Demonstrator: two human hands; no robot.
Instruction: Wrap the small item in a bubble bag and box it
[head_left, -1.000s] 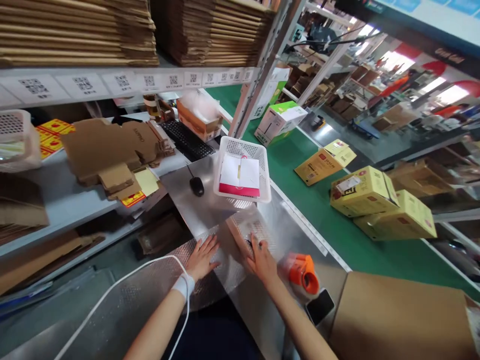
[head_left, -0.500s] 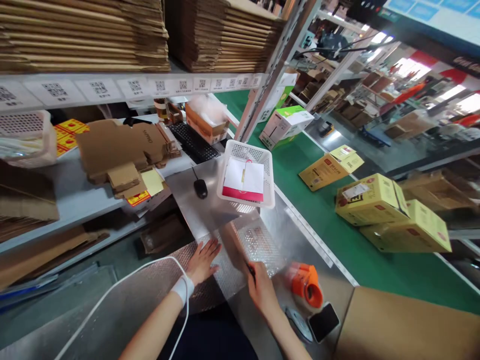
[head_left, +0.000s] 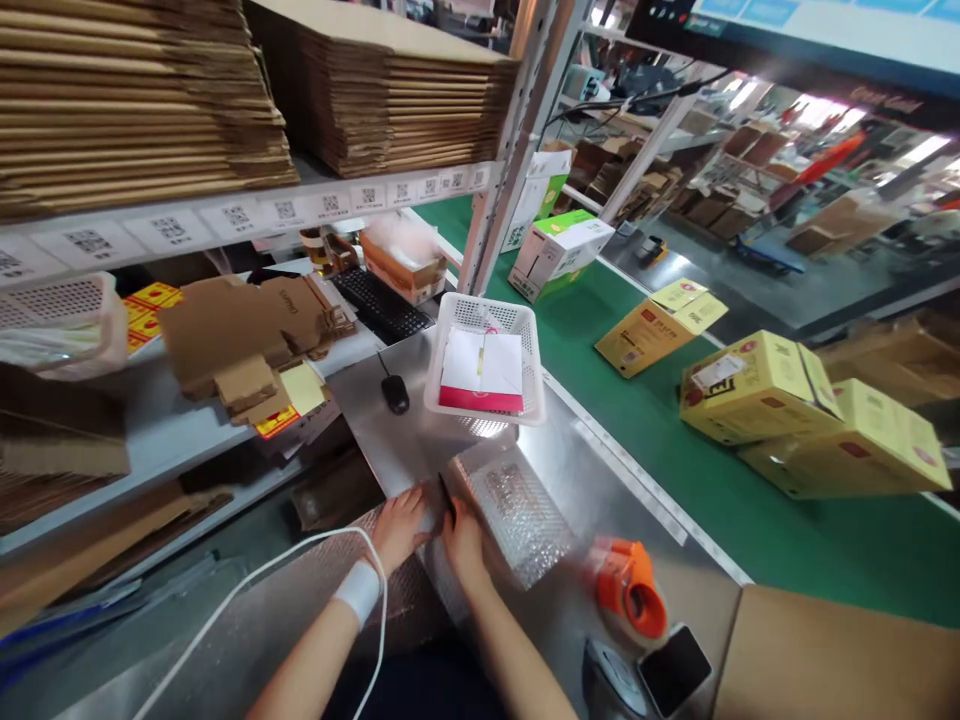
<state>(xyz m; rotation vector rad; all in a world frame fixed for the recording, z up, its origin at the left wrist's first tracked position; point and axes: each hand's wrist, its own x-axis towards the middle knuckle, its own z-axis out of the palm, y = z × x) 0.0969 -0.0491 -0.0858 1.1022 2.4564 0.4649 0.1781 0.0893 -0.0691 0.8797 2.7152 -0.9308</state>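
Observation:
My left hand [head_left: 403, 525] lies flat with its fingers stretched out, pressing on the end of a bubble wrap sheet [head_left: 315, 600] that runs off to the lower left. Close beside it, my right hand [head_left: 462, 540] is closed around a thin dark knife-like tool [head_left: 445, 491], its tip pointing away from me. Just to the right rests a bubble-wrapped package [head_left: 514, 505] on the metal tabletop, apart from the left hand. Whether the tool touches the wrap is hard to make out.
An orange tape dispenser [head_left: 634, 590], a computer mouse [head_left: 611, 675] and a phone [head_left: 675, 670] lie at right. A white basket [head_left: 533, 385] with papers stands behind. Yellow boxes [head_left: 757, 385] sit on the green belt [head_left: 585, 335]. A white cable [head_left: 330, 533] hangs across my left arm.
My right hand with the dark tool has moved left, from the package's near side to beside my left hand. The package now lies separate from the sheet under my left hand.

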